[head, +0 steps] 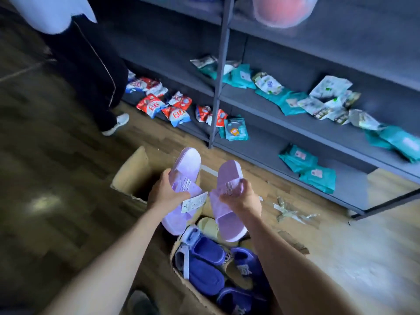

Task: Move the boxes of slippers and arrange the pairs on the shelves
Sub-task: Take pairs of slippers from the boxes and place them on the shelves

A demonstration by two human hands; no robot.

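Lilac slippers [181, 178], one gripped in each hand [164, 190], above the box [134, 171]

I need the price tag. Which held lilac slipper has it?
The left slipper, gripped by the left hand: a white tag lies across its middle. The right slipper, in the right hand, shows none.

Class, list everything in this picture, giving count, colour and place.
Held slippers: two, lilac, above the box.
Tag: one, white, on the left-hand slipper.
Box: one, brown cardboard, open on floor.
Boxed slippers: several dark blue, one pale yellow.
Shelf unit: one, dark grey, right.
Packets: many, red-white, teal, white, lower shelves.
Pink round thing: one, blurred, top shelf.
Tape scraps: few, pale, floor by shelves.
Other person: one, dark trousers, upper left.
Left hand: grips one slipper.
Right hand: grips the other.
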